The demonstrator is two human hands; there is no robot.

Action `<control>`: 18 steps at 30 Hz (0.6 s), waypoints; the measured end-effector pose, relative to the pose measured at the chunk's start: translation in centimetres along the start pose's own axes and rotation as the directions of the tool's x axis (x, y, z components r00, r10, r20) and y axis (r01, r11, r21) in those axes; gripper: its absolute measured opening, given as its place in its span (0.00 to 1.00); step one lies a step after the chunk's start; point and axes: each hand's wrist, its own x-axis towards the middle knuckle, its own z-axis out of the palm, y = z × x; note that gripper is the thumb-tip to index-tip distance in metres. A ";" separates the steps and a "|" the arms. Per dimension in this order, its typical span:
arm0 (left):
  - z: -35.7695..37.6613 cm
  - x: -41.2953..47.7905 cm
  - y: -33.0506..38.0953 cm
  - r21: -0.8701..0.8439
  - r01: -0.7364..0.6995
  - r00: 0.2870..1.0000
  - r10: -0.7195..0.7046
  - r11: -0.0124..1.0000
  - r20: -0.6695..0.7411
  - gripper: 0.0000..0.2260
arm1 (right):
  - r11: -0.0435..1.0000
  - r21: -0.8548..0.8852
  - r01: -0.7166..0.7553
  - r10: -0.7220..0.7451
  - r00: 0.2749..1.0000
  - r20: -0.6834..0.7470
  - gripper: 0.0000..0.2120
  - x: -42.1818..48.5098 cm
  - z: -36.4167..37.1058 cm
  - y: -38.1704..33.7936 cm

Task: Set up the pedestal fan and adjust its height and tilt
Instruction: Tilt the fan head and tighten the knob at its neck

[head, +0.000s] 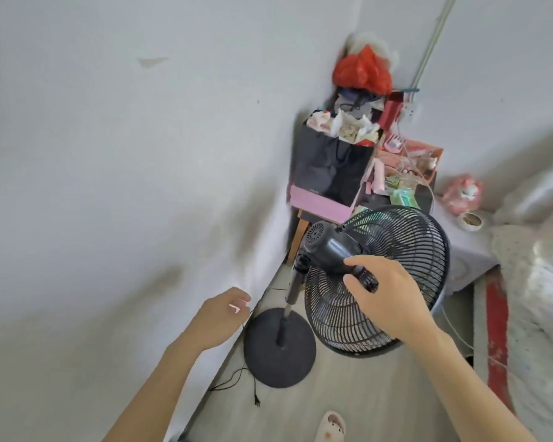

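A black pedestal fan stands on the floor close to the white wall. Its round base (pixel 280 347) carries a short pole (pixel 292 290) up to the motor housing (pixel 328 247). The wire grille (pixel 406 237) faces right and away from me. My right hand (pixel 387 299) reaches over the back of the grille, with thumb and fingers curled at the motor housing's front end; a firm grip cannot be told. My left hand (pixel 219 317) hovers left of the pole by the wall, fingers loosely apart, holding nothing. The fan's cord and plug (pixel 256 402) lie loose on the floor.
A small cluttered table (pixel 423 199) stands in the corner behind the fan with a black paper bag (pixel 331 169) and a red plastic bag (pixel 363 70). A bed (pixel 537 282) runs along the right. A wall socket (pixel 412 111) is above the table. My slipper (pixel 331 427) shows below.
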 end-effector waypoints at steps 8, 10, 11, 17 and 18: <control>3.9 5.5 5.6 0.065 -0.058 0.998 0.056 0.996 0.028 0.19 | 0.884 0.192 -0.426 0.467 0.831 -0.302 0.35 -1.2 -1.6 7.5; 4.2 7.4 7.5 0.055 -0.052 0.999 0.053 0.997 -0.002 0.23 | 0.836 0.276 -0.474 0.539 0.803 -0.253 0.41 -0.5 -1.5 8.9; 4.4 8.3 8.5 0.037 -0.049 0.999 0.049 0.998 -0.013 0.25 | 0.808 0.329 -0.489 0.569 0.792 -0.222 0.44 -0.1 -1.5 9.5; 5.5 12.9 14.7 -0.158 -0.006 1.000 0.003 0.987 -0.020 0.40 | 0.694 0.545 -0.471 0.617 0.779 -0.111 0.49 1.7 -1.0 11.6; 5.8 13.7 15.5 -0.178 0.010 1.000 -0.013 0.984 -0.018 0.42 | 0.688 0.556 -0.465 0.614 0.782 -0.107 0.49 1.8 -0.9 11.8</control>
